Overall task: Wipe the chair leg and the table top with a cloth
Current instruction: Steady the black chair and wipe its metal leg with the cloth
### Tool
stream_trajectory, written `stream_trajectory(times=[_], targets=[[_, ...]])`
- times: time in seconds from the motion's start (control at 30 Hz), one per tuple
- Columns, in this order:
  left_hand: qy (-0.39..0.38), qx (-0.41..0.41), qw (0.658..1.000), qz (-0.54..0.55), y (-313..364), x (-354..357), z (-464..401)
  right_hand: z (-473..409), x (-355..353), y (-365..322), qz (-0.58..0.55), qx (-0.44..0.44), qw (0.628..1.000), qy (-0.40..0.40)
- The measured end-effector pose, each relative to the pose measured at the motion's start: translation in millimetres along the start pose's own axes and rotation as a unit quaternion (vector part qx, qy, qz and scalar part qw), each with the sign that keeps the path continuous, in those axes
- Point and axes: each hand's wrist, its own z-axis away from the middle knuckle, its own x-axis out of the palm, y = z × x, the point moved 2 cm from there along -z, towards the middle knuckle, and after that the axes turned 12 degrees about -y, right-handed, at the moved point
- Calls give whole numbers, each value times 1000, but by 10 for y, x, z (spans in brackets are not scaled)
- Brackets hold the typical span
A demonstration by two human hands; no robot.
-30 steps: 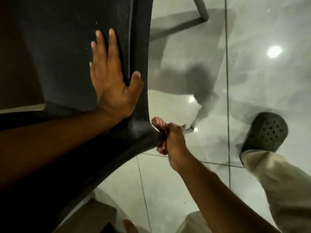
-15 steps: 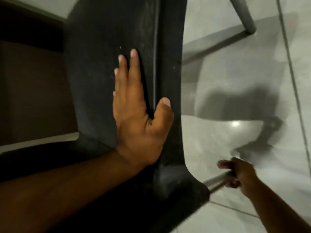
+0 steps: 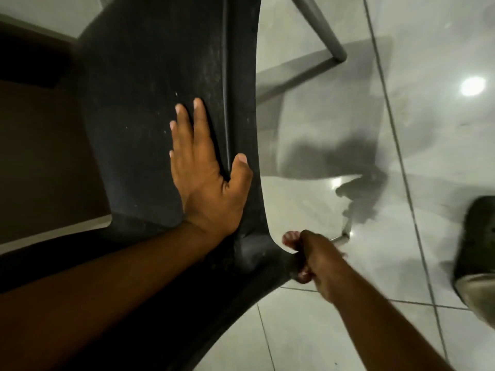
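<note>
I look down on a black plastic chair (image 3: pixel 150 108). My left hand (image 3: pixel 206 180) lies flat on its seat near the right edge, fingers spread, holding nothing. My right hand (image 3: pixel 312 257) is closed around the chair's near right leg just below the seat corner, with a pinkish cloth (image 3: pixel 290 239) wrapped in the grip. Only the lower grey end of that chair leg (image 3: pixel 340 238) shows past the hand, touching the floor. The table top is not clearly in view.
Another grey chair leg (image 3: pixel 322 30) slants down at the top right. My dark perforated shoe (image 3: pixel 479 236) and light trouser leg (image 3: pixel 479 301) are at the right edge. Glossy white floor tiles (image 3: pixel 334 330) reflect a ceiling light. A dark brown surface (image 3: pixel 40 162) lies to the left.
My right hand slid down the leg away from the seat, then came back up to just under the seat corner. My left hand stayed flat on the seat.
</note>
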Motion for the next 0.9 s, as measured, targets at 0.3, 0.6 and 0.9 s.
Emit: stream_trajectory(times=[0.3, 0.6, 0.9], targets=[[3, 10, 1000, -4, -39, 2, -5, -105, -66, 9, -1, 15, 999, 48], [25, 32, 999, 7, -68, 34, -8, -1136, -1085, 140, -37, -46, 997, 59], [14, 34, 999, 5, -71, 35, 3, -1199, -1201, 114, 63, -39, 992, 98]])
